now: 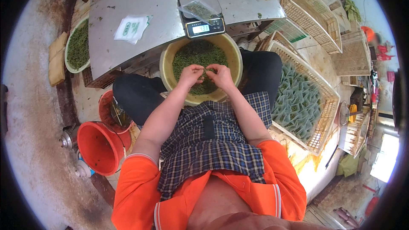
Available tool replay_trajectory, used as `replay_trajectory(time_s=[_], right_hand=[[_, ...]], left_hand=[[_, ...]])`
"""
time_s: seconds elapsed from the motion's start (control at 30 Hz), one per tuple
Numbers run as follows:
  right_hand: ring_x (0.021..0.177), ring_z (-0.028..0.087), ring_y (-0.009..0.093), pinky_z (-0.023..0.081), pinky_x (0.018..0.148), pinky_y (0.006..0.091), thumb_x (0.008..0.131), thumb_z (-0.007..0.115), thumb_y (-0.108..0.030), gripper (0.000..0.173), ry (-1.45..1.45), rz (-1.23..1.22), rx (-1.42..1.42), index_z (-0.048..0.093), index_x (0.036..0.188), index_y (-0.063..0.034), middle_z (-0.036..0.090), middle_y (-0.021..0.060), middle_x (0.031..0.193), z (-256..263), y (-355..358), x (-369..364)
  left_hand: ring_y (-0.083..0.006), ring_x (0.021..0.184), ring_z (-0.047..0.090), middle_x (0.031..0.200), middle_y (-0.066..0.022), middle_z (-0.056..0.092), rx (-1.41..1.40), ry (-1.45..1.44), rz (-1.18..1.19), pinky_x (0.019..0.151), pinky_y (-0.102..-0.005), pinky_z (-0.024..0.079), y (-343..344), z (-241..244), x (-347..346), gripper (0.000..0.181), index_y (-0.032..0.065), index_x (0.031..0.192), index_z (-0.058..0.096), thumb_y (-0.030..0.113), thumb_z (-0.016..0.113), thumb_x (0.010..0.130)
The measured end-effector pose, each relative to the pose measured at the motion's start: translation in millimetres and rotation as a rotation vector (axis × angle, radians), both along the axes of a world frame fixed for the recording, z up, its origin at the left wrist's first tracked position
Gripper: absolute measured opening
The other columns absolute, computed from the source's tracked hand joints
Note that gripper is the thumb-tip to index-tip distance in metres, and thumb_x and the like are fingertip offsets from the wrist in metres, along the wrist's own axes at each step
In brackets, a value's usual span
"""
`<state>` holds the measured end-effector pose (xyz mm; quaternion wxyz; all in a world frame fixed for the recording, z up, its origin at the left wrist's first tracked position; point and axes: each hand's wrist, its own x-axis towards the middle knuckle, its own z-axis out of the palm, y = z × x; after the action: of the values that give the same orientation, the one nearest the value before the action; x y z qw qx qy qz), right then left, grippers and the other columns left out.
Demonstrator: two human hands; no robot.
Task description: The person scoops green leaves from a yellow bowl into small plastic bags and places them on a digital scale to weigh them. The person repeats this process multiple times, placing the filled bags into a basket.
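Over a wide yellowish basin (164, 59), my left hand (191, 76) and my right hand (221, 76) meet with their fingertips nearly touching. A small green sprig (204, 70) is pinched between the fingers of both hands, partly hidden by them. Loose green peppercorn-like berries (198, 52) fill much of the basin, which sits between my knees. Just beyond its rim, a digital scale (202, 28) rests at the edge of the metal table (153, 9). A clear plastic bag (200, 10) with some green berries lies on the scale's platform, and its display is lit.
Flat printed bags (131, 29) lie on the table's left. A pale tub (76, 46) of green berries stands beyond them. Red buckets (97, 148) are at my left. To my right, a plastic crate (327, 111) holds many filled clear bags (297, 102); another crate (311, 16) stands behind.
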<state>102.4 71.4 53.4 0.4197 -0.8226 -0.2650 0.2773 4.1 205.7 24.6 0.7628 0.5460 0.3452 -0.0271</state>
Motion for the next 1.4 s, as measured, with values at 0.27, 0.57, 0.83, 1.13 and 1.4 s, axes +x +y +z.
replay_trajectory(time_s=[0.27, 0.57, 0.83, 1.13, 1.4], right_hand=[[0.053, 0.061, 0.013, 0.048, 0.052, 0.0281, 0.08, 0.068, -0.009, 0.02, -0.114, -0.144, 0.146, 0.07, 0.098, -0.0028, 0.065, 0.0084, 0.063, 28.5, -5.4, 31.7], [0.061, 0.065, 0.02, 0.05, 0.061, 0.0315, 0.081, 0.063, -0.009, 0.027, -0.631, -0.095, 0.181, 0.067, 0.107, -0.0012, 0.067, 0.0127, 0.069, 114.9, 96.7, 94.9], [0.086, 0.068, 0.02, 0.052, 0.079, 0.0337, 0.083, 0.066, -0.012, 0.033, -0.298, 0.085, 0.116, 0.063, 0.115, -0.0031, 0.069, 0.0156, 0.101, 71.5, 29.4, 39.6], [0.059, 0.062, 0.011, 0.051, 0.054, 0.0261, 0.078, 0.072, -0.013, 0.023, 0.081, -0.025, 0.092, 0.069, 0.095, 0.0014, 0.069, 0.0088, 0.076, 36.8, 13.4, 13.7], [0.058, 0.062, 0.015, 0.049, 0.058, 0.0304, 0.072, 0.07, -0.014, 0.025, -0.172, 0.054, 0.03, 0.069, 0.093, -0.0011, 0.066, 0.0123, 0.07, 39.4, 10.6, 13.8]], left_hand=[[-0.0119, 0.069, 0.063, 0.082, -0.005, 0.063, 0.153, -0.075, 0.13, 0.057, -0.025, 0.053, 6.1, -6.4, 2.2, 0.016, 0.0022, 0.104, 0.062, 0.007, 0.06, 0.089], [-0.0117, 0.072, 0.063, 0.086, -0.0048, 0.063, 0.167, -0.091, 0.095, 0.06, -0.0252, 0.053, 4.2, 6.6, 6.0, 0.017, 0.0021, 0.106, 0.062, 0.009, 0.06, 0.091], [-0.0112, 0.072, 0.062, 0.084, -0.0042, 0.063, 0.033, -0.251, 0.147, 0.059, -0.0238, 0.053, 6.3, 12.5, 6.0, 0.017, 0.0019, 0.106, 0.061, 0.009, 0.061, 0.09], [-0.0092, 0.068, 0.06, 0.081, -0.0032, 0.064, 0.077, -0.237, 0.152, 0.058, -0.0234, 0.051, 4.7, 28.6, 3.6, 0.014, 0.002, 0.097, 0.062, 0.013, 0.065, 0.089], [-0.0085, 0.063, 0.058, 0.074, -0.0011, 0.06, 0.169, -0.271, 0.166, 0.054, -0.0232, 0.048, -0.5, 25.8, 7.2, 0.008, 0.0044, 0.092, 0.061, 0.011, 0.063, 0.089]])
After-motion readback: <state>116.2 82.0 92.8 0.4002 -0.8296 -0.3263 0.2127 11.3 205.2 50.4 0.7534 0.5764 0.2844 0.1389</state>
